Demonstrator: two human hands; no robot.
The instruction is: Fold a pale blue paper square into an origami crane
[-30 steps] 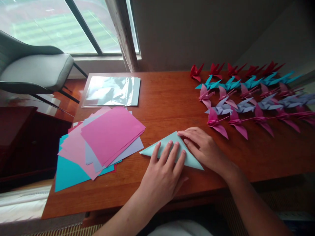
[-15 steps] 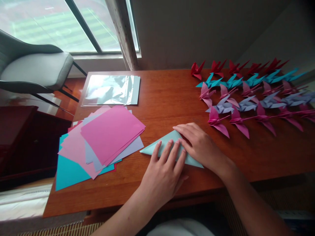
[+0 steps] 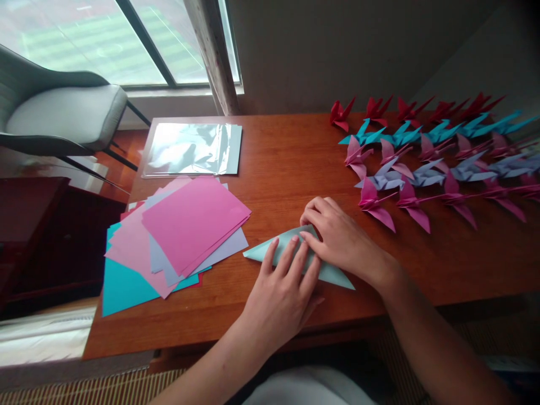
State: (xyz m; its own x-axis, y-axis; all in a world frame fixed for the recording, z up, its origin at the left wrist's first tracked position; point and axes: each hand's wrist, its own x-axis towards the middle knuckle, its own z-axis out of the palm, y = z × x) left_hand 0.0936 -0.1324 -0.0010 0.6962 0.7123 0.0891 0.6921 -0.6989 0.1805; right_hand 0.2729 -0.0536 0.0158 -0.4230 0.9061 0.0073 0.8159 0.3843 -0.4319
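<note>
A pale blue sheet folded into a triangle (image 3: pixel 270 250) lies on the wooden table (image 3: pixel 287 163) near its front edge. My left hand (image 3: pixel 280 295) lies flat on the triangle, fingers stretched out and pressing it down. My right hand (image 3: pixel 337 236) rests on the triangle's top corner with its fingers curled, fingertips pressing the paper near the peak. The paper under both hands is partly hidden.
A fanned stack of pink, lilac and turquoise sheets (image 3: pixel 181 233) lies to the left. A clear plastic sleeve (image 3: pixel 192 149) sits behind it. Rows of folded paper cranes (image 3: pixel 422 152), red, turquoise, pink and lilac, fill the table's right side. A grey chair (image 3: pixel 63 112) stands by the window.
My right hand has slid left onto the triangle's peak and its fingers have curled. My left hand stays flat on the paper. The view has shifted slightly.
</note>
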